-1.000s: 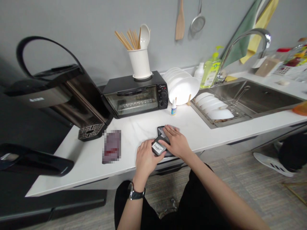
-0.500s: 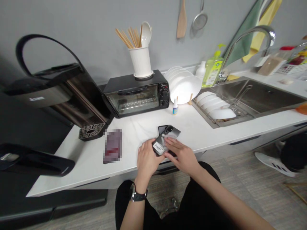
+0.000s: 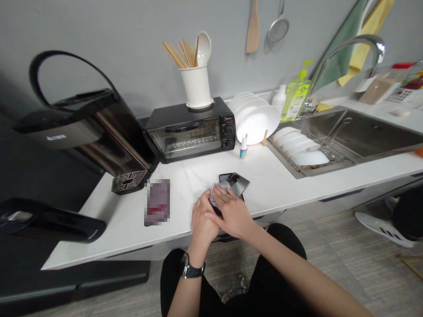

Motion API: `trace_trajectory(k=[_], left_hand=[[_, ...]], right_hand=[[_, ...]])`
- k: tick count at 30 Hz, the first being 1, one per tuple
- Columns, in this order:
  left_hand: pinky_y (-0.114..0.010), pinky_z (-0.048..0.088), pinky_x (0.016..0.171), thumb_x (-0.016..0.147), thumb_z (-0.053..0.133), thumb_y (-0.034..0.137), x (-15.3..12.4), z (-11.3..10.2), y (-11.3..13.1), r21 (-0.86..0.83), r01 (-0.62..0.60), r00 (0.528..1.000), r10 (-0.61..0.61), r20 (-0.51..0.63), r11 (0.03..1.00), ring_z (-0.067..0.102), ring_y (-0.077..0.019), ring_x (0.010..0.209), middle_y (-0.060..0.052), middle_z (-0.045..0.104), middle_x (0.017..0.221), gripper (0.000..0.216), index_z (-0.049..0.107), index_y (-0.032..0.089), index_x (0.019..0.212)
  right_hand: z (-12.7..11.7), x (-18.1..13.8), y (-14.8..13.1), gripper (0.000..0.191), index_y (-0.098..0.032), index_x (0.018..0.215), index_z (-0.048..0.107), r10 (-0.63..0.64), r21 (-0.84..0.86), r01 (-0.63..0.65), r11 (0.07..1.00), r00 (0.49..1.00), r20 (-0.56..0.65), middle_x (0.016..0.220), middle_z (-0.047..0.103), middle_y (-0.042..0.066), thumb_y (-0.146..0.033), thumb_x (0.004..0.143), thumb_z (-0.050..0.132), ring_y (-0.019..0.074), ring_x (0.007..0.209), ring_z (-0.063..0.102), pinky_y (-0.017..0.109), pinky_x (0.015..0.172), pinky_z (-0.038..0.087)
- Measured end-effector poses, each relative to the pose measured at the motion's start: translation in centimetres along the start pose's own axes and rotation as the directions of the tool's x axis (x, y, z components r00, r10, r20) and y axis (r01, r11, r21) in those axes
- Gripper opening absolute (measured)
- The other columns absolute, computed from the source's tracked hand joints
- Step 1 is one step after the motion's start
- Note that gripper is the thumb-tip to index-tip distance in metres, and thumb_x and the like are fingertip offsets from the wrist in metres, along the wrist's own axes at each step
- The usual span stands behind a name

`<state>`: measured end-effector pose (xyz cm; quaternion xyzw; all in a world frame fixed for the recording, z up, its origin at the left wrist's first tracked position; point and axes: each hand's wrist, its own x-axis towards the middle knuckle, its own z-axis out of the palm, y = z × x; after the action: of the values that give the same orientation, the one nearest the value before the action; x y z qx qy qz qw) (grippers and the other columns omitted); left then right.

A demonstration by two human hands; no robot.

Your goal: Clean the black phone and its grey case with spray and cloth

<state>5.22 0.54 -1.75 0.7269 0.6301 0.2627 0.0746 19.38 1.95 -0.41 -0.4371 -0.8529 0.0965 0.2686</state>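
Note:
A grey smartphone (image 3: 241, 185) lies back up near the counter's front edge, its camera bump showing at the far end. Under it a dark flat object (image 3: 223, 177), perhaps a phone case, sticks out. My left hand (image 3: 202, 218) grips the phone's near left end, thumb side hidden beneath my other hand. Across the phone's back my right hand (image 3: 233, 213) presses a thin pale cloth (image 3: 224, 184), fingers together on it. The phone's lower part is covered by both hands. A small white spray bottle (image 3: 243, 149) stands behind the phone.
A pixelated purplish flat item (image 3: 157, 202) lies on the counter (image 3: 185, 176) to the left. Behind are a toaster oven (image 3: 193, 136), upright plates (image 3: 256, 123) and a black drinks machine (image 3: 105, 127). A sink (image 3: 370, 141) with bowls is at right.
My right hand has slid left and towards my left hand across the phone's back, carrying the cloth along. The phone's far end is more exposed. The whole view has shifted slightly.

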Motion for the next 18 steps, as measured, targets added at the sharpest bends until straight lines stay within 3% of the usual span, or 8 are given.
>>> trace_trajectory(k=[4, 9, 14, 18], left_hand=[[-0.047, 0.051, 0.100, 0.094, 0.056, 0.020, 0.0, 0.3, -0.1, 0.020, 0.019, 1.000, -0.019, 0.006, 1.000, 0.069, -0.0322, 0.118, -0.017, 0.071, 0.124, 0.071, 0.022, 0.013, 0.156], [-0.048, 0.051, 0.102, 0.083, 0.076, 0.030, 0.3, -0.5, 0.4, 0.000, -0.046, 0.999, 0.046, 0.017, 0.999, 0.065, -0.0330, 0.120, -0.012, 0.069, 0.129, 0.064, 0.048, 0.021, 0.140], [-0.048, 0.051, 0.101, 0.083, 0.080, 0.040, 0.6, -0.8, 0.5, -0.039, -0.085, 0.996, 0.085, 0.008, 0.996, 0.065, -0.0320, 0.116, -0.011, 0.069, 0.123, 0.058, 0.054, 0.021, 0.131], [-0.048, 0.052, 0.101, 0.083, 0.080, 0.040, 0.6, -0.6, 0.3, -0.038, -0.083, 0.996, 0.084, 0.023, 0.996, 0.064, -0.0322, 0.116, -0.011, 0.069, 0.122, 0.057, 0.055, 0.021, 0.130]], right_hand=[[-0.5, -2.9, -1.5, 0.070, -0.008, 0.151, 0.053, -0.052, 0.085, 0.048, 0.995, 0.998, 0.041, 0.156, 0.052, 0.017, -0.059, 0.103, 0.051, 0.0292, 0.146, 0.050, 0.052, 0.127, 0.034], [-1.8, -4.9, 2.2, 0.057, -0.018, 0.156, 0.049, 0.024, 0.010, -0.024, 1.000, 1.000, -0.009, 0.159, 0.051, 0.011, -0.048, 0.107, 0.048, 0.0271, 0.148, 0.048, 0.051, 0.124, 0.040], [-2.1, -3.3, 6.7, 0.066, -0.010, 0.157, 0.045, 0.170, -0.148, -0.190, 0.971, 0.976, -0.137, 0.161, 0.045, 0.018, -0.052, 0.106, 0.047, 0.0319, 0.151, 0.043, 0.054, 0.123, 0.040], [-1.5, -0.3, 6.8, 0.073, -0.003, 0.153, 0.049, 0.202, -0.157, -0.229, 0.961, 0.965, -0.170, 0.157, 0.049, 0.024, -0.058, 0.105, 0.047, 0.0345, 0.148, 0.047, 0.054, 0.124, 0.037]])
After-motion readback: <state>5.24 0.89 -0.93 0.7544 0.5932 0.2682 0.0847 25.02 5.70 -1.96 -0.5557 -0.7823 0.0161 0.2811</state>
